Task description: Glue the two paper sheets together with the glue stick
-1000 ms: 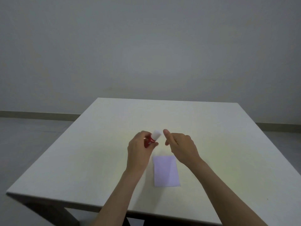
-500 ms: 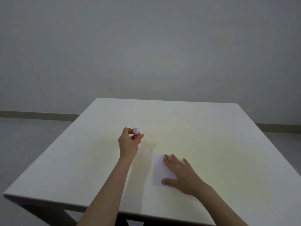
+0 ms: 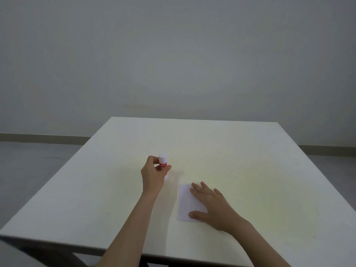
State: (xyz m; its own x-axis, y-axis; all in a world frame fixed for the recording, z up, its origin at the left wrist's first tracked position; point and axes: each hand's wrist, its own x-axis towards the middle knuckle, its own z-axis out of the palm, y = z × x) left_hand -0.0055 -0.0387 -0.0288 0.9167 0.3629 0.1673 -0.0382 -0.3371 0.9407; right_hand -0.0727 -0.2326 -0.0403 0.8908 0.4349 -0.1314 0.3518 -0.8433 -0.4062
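Observation:
A red glue stick (image 3: 163,164) with a white cap stands upright on the table, a little left of centre. My left hand (image 3: 154,176) is wrapped around its red body, thumb and fingers closed on it. A pale sheet of paper (image 3: 185,203) lies flat on the table to the right of that hand. My right hand (image 3: 210,205) lies flat on the paper with fingers spread, covering its right part. I cannot tell whether one sheet or two lie stacked there.
The white table (image 3: 250,160) has its front edge close to me and its left edge slanting away. Grey floor and a plain wall lie beyond.
My left hand carried the capped glue stick left and set it upright on the table. My right hand came down from near the cap and now lies flat on the paper.

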